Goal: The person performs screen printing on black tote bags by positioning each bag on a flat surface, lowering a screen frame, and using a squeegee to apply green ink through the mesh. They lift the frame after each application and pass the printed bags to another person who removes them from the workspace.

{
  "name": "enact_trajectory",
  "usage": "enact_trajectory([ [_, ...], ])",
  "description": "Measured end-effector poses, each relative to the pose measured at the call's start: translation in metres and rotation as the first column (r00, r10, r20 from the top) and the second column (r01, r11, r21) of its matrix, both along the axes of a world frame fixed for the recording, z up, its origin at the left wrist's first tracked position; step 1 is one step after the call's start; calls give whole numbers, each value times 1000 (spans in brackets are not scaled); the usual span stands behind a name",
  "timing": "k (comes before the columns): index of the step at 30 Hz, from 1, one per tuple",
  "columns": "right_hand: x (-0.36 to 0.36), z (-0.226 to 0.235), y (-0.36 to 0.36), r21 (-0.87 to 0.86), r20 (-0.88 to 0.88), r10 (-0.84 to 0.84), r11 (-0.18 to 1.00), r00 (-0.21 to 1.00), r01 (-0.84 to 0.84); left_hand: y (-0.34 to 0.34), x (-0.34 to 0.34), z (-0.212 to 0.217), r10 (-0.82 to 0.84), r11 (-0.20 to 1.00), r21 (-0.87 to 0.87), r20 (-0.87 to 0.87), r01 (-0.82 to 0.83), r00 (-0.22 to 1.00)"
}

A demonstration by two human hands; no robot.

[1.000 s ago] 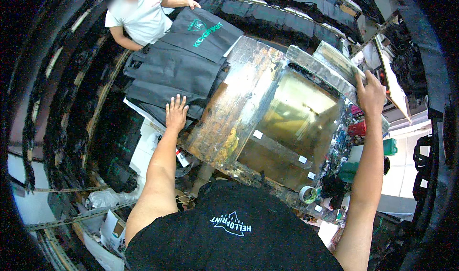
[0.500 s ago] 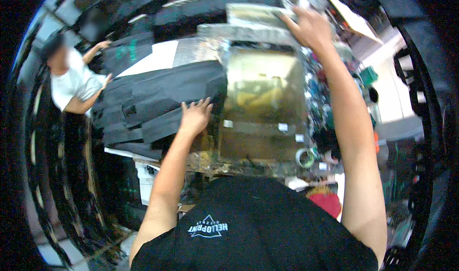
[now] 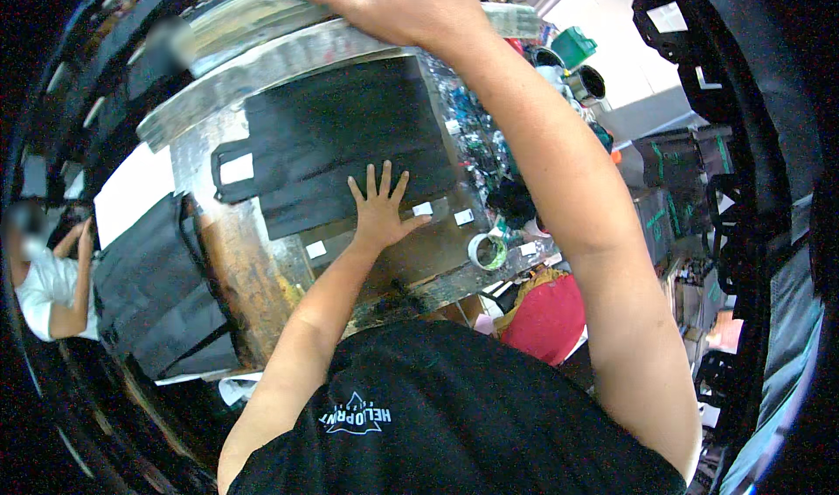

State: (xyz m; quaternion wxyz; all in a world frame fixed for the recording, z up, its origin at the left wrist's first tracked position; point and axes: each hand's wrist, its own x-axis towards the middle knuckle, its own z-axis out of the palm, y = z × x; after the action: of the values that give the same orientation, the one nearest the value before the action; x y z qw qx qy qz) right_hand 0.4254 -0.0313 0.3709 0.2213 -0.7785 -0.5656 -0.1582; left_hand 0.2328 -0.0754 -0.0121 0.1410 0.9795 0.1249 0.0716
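Note:
A black fabric bag (image 3: 341, 124) lies spread on the flat board, its loop handle (image 3: 229, 172) reaching out to the left. My left hand (image 3: 382, 215) rests on the bag's near edge with its fingers stretched and spread. Its thumb points to a small white square (image 3: 423, 208) on the board (image 3: 376, 272). At the top of the view my right hand (image 3: 411, 7) grips the edge of a long, stained frame (image 3: 253, 80). The thumb lies along the frame, while the upper edge of the picture cuts off some fingers.
More black bags (image 3: 162, 281) lie on the left, beside a white sheet (image 3: 133, 193) and a person in a white shirt (image 3: 57, 294). Along the board's right side are a tape roll (image 3: 487, 251), smeared clutter, an open can (image 3: 585, 83) and a green container (image 3: 572, 48). A red thing (image 3: 549, 320) sits nearby.
The view has turned. A black bag now covers much of the formerly bare board. My left hand has gone from the bags at left onto it; my right hand still holds the frame.

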Motion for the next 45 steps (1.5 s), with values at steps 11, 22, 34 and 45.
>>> enact_trajectory([
  [11, 4, -8, -1, 72, 110, 11, 997, 994, -19, -35, 13, 6, 38, 997, -70, -18, -39, 999],
  [22, -22, -40, -27, 28, 153, -9, 1000, 988, 4, 82, -71, 151, 490, 465, -883, 318, 66, 812],
  [34, -51, -209, -104, -485, -112, 26, 871, 993, -78, 32, -188, 82, 660, -589, -802, -405, 101, 633],
  [45, -98, -266, -116, -446, 64, 30, 895, 998, 2, 25, -187, 66, 676, -519, -855, -394, 23, 623],
])
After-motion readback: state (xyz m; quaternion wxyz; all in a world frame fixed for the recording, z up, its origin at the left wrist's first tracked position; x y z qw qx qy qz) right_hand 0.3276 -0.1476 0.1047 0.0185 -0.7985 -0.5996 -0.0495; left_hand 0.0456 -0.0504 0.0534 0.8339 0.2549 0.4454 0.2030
